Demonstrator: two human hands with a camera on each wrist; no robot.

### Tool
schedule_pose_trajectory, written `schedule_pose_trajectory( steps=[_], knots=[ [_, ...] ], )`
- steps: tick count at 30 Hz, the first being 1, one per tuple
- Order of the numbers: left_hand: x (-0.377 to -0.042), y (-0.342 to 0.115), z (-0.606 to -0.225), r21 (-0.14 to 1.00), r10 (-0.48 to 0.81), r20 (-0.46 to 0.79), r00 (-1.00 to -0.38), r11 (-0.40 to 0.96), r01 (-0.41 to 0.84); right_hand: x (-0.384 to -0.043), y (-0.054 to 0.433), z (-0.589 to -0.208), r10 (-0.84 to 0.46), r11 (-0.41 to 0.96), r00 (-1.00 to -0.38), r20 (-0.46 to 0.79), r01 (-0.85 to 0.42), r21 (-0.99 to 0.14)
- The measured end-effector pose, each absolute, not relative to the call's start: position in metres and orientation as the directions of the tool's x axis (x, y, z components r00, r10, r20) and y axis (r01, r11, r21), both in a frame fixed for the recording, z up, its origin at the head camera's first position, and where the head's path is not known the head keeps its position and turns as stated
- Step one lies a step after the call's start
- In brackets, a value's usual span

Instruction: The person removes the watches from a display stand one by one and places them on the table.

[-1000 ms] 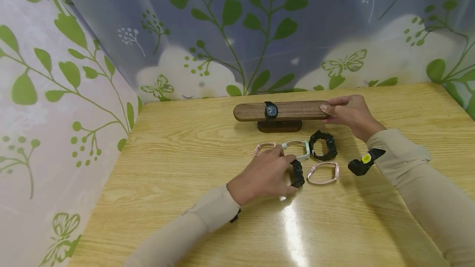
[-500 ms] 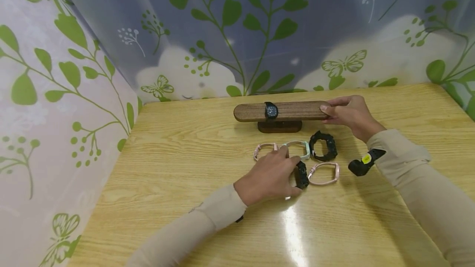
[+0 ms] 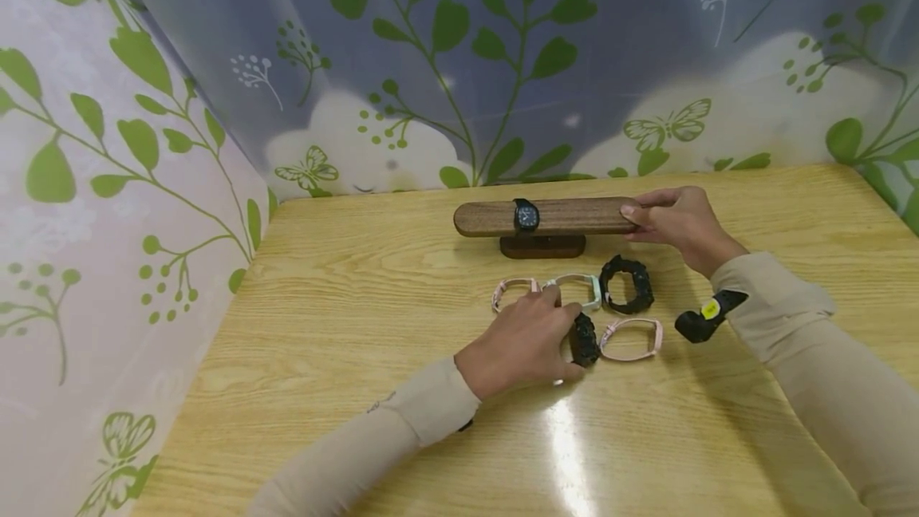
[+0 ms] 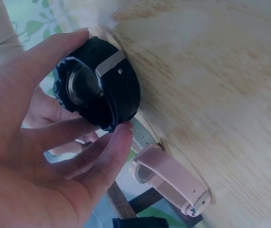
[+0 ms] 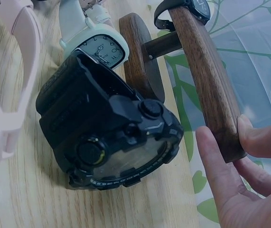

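My left hand pinches a chunky black wristwatch between thumb and fingers. In the left wrist view that black watch shows its buckled strap and case back, with the thumb on one side and fingertips on the other. My right hand grips the right end of a wooden watch stand. Thumb and fingers lie on either side of the bar in the right wrist view. A small black watch is strapped round the bar, left of its middle. A pink watch stands just right of the left hand's watch.
Behind the left hand, a second pink watch, a mint watch and another chunky black watch form a row before the stand. Wooden tabletop surrounds them. A leaf-patterned curtain borders the table's back edge.
My left hand has shifted slightly right with the chunky black watch. The pink watch beside it has moved a little to the right. My right hand keeps its grip on the stand.
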State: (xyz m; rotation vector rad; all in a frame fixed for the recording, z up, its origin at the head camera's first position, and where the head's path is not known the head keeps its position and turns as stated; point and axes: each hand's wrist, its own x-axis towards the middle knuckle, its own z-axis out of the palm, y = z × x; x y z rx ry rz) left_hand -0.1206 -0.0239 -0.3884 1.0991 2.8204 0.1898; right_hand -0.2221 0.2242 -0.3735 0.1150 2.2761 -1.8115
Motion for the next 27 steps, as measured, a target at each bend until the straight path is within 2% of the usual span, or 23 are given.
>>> schedule_pose_trajectory(
  steps=[7, 17, 22, 27],
  knots=[
    [-0.121, -0.023, -0.388, 0.139, 0.691, -0.051, -0.721, 0.72, 0.68, -0.222, 0.225, -0.374, -0.082, 0.244, -0.971, -0.223, 0.197, -0.95],
    [-0.119, -0.03, -0.376, 0.144, 0.665, -0.063, -0.745, 0.744, 0.652, -0.223, 0.225, -0.376, -0.088, 0.243, -0.97, -0.226, 0.199, -0.949],
    [-0.128, -0.037, -0.362, 0.179, 0.635, -0.001, -0.773, 0.76, 0.624, -0.222, 0.225, -0.376, -0.089, 0.237, -0.971, -0.22, 0.194, -0.952],
    [-0.144, -0.05, -0.35, 0.21, 0.597, 0.125, -0.793, 0.765, 0.609, -0.221, 0.224, -0.374, -0.088, 0.236, -0.973, -0.214, 0.188, -0.953]
  ],
)
